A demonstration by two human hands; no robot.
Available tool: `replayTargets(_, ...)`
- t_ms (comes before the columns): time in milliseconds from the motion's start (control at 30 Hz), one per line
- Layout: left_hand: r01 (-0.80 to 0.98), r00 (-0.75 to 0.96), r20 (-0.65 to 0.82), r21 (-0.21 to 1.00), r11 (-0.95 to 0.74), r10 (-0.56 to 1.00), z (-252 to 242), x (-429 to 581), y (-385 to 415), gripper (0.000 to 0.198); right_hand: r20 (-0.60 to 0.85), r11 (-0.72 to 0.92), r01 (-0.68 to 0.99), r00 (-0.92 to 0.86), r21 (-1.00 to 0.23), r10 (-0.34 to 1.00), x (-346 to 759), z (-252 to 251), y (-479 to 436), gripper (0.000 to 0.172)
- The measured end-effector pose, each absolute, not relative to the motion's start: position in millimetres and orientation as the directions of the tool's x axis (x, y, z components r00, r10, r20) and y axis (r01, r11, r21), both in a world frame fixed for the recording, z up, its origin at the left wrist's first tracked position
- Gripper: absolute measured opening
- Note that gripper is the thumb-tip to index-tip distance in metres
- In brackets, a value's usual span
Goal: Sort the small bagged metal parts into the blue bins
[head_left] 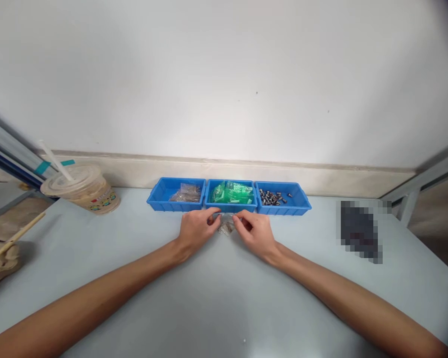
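Observation:
Between my two hands hangs a small clear plastic bag (226, 227) with a few small metallic-looking pieces inside, too small to name. My left hand (199, 226) pinches its upper left edge between thumb and forefinger. At the upper right edge, my right hand (254, 229) pinches it the same way. Just beyond, the middle blue bin (229, 207) holds green plastic bags (232, 191). The left blue bin (160, 201) contains filled clear bags (186, 193). Small metal fittings (269, 198) lie loose in the right blue bin (298, 205).
A lidded plastic drink cup (97, 191) with a straw stands at the back left. Closer on that side is a brown object (2, 263) with a thin wooden stick (17, 237). To the right lies a pixelated dark item (358, 229). A wall (224, 89) rises behind the bins.

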State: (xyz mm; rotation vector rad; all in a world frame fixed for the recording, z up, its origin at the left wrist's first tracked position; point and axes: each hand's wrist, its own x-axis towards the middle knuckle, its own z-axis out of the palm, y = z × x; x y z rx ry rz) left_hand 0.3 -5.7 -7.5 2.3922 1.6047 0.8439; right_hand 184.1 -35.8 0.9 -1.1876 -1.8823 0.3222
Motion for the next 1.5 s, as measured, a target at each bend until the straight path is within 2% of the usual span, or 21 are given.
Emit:
replayTargets(167,0.853,0.352,0.295,0.291,-0.434,0.888,-8.0,2.0,-5.5,0.017,0.449,0.452,0.552,-0.151,-0.701,0.881,182.1,-6.2,-37.2,0.027)
replayTargets(367,0.832,0.413,0.326,0.245,-0.498,0.850,-12.1,2.1,-4.5,0.018,0.461,0.484,0.561,-0.195,-0.672,0.866,183.1,-7.2,-37.7,0.025)
replayTargets(733,0.860,0.479,0.313,0.022,-0.511,0.820,-14.1,4.0,-8.2,0.025,0.490,0.508,0.571,-0.201,-0.645,0.848,184.2,-8.6,-37.4,0.025)
replayTargets(1000,0.837,0.523,0.294,-0.001,-0.547,0.800,-12.9,4.1,-8.8,0.026,0.468,0.492,0.577,-0.203,-0.652,0.860,184.3,-7.8,-37.6,0.025)
replayTargets(1200,0.821,0.538,0.297,0.030,-0.571,0.789,-13.4,4.2,-9.3,0.028,0.471,0.494,0.574,-0.204,-0.652,0.858,184.9,-7.9,-38.8,0.025)
replayTargets(1500,0.831,0.493,0.382,0.058,-0.553,0.782,-14.7,0.3,-8.4,0.027,0.474,0.499,0.582,-0.210,-0.642,0.855,185.0,-9.4,-37.0,0.027)
